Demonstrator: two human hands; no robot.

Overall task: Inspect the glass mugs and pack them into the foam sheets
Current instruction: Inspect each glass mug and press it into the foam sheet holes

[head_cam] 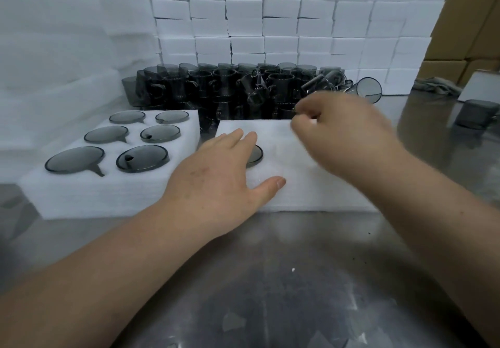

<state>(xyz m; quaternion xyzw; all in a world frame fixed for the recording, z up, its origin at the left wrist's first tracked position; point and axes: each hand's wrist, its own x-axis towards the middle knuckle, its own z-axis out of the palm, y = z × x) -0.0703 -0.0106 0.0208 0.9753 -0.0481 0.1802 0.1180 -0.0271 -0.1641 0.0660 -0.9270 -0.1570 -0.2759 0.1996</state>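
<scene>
Left hand [216, 174] flat on foam sheet [284, 142]; seated mug [257, 155] axis vertical.

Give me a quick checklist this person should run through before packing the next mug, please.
1. Is the left foam sheet filled? The six mugs sit in its holes. Ok.
2. Is the right foam sheet steadied? The left hand lies flat on it. Ok.
3. Is the first mug in that sheet seated? Fingers half cover it. Cannot tell.
4. Is the right hand free? It is blurred, with curled fingers. Cannot tell.
5. Is the pile of mugs behind the sheets close by? Ok.
6. Is the pile tidy? A tipped mug lies on its side at the right end. Not ok.
</scene>
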